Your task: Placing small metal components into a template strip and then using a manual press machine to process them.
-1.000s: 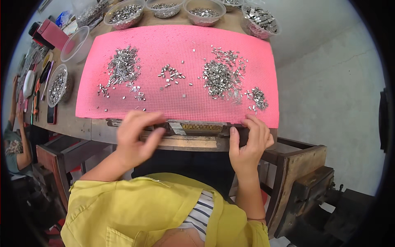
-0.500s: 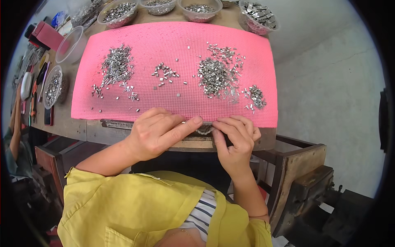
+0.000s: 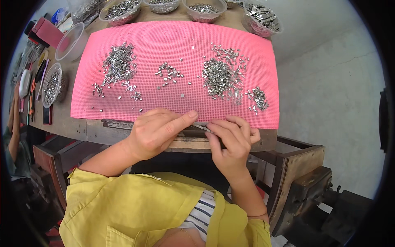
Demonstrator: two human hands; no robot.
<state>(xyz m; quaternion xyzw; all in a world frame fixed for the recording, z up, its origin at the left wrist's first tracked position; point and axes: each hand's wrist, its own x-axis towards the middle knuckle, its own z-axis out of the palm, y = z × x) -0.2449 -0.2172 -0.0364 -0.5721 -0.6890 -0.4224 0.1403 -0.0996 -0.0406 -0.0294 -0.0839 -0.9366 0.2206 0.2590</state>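
A short segmented metal strip [image 3: 202,128] spans the gap between my hands at the table's front edge. My right hand [image 3: 232,140] pinches its right end between thumb and fingertips. My left hand [image 3: 154,131] is closed at the strip's left end, with the thumb laid along the top; its fingertips are mostly hidden. Beneath the hands lies a long dark grooved metal bar [image 3: 116,124], its middle covered by my left hand. Just beyond is a pink textured mat [image 3: 164,101] with loose piles of tiny metal pins [image 3: 119,64] and small metal link pieces [image 3: 218,78].
Clear plastic bowls of metal parts [image 3: 204,12] line the far edge. Another bowl [image 3: 53,86] and an empty tub [image 3: 71,42] stand at the left, near pliers [image 3: 32,101] and a phone [image 3: 47,115]. A person's arm [image 3: 15,119] shows at far left. A grey wall [image 3: 329,82] rises right.
The strip has gone from a sagging curve to a straighter, slanted line. My right hand has shifted slightly left, and its thumb and fingers have closed nearer the strip's end.
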